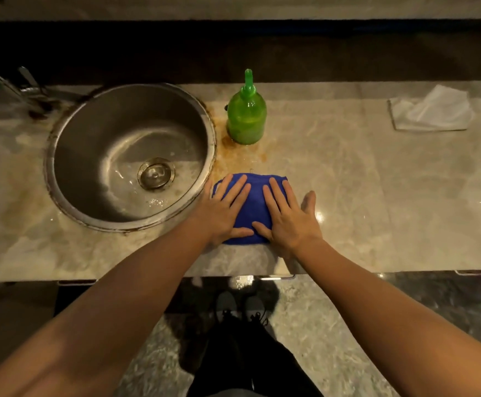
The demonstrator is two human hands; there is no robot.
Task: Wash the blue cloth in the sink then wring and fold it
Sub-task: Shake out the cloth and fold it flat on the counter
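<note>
The blue cloth [255, 200] lies in a compact folded bundle on the marble counter [348, 181], just right of the round steel sink [90, 133]. My left hand [223, 209] lies flat on the cloth's left half with its fingers straight and spread. On the right half my right hand [286, 216] presses flat too, its little finger reaching onto the counter. Both thumbs meet near the cloth's front edge. Some water sits around the sink's drain [155, 173].
A green soap bottle [246, 116] stands behind the cloth, close to the sink's rim. A crumpled white cloth [431, 111] lies at the back right. The tap [19, 87] is at the back left. The counter's front edge runs just below my wrists.
</note>
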